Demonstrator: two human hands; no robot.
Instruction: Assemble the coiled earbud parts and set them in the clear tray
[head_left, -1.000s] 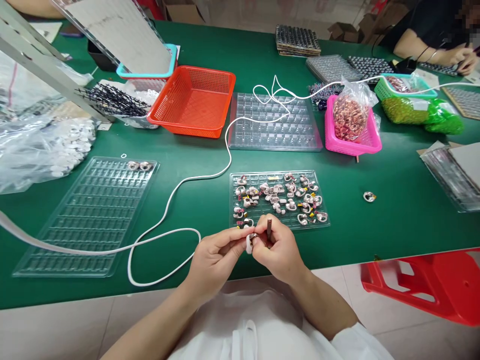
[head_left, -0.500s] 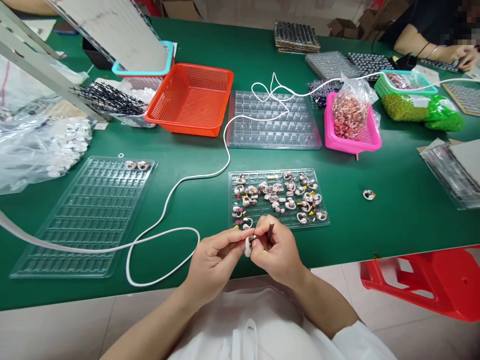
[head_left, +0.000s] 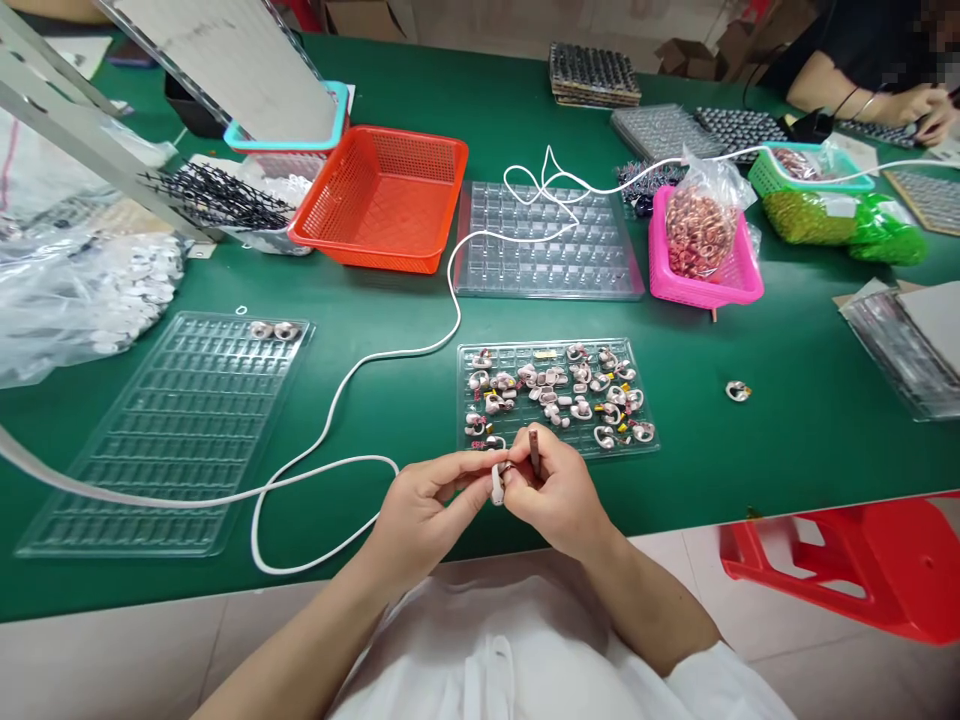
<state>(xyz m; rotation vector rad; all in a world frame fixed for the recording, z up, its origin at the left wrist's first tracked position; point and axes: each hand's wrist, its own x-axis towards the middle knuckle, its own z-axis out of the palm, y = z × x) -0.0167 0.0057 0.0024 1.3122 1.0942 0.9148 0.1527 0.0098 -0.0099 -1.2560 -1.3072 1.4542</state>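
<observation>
My left hand is closed, pinching a small white curved earphone part between thumb and fingertips. My right hand is shut on a thin brown tool that looks like tweezers. Its flat end sticks up above the fingers, while most of the tip is hidden at the part. Both hands meet just in front of a clear tray strewn with several similar earphone parts, some with red wires or yellow tabs. One loose earphone part lies on the table to the right.
A second clear tray at left bears two round pieces. A white cable loops over the green table. Behind stand an orange basket, a stacked clear tray and a pink basket. A co-worker's hand is at far right.
The brown tool has tilted over and come back upright in my right hand. Both hands stay together at the white part, shifting only slightly. The view has moved a little.
</observation>
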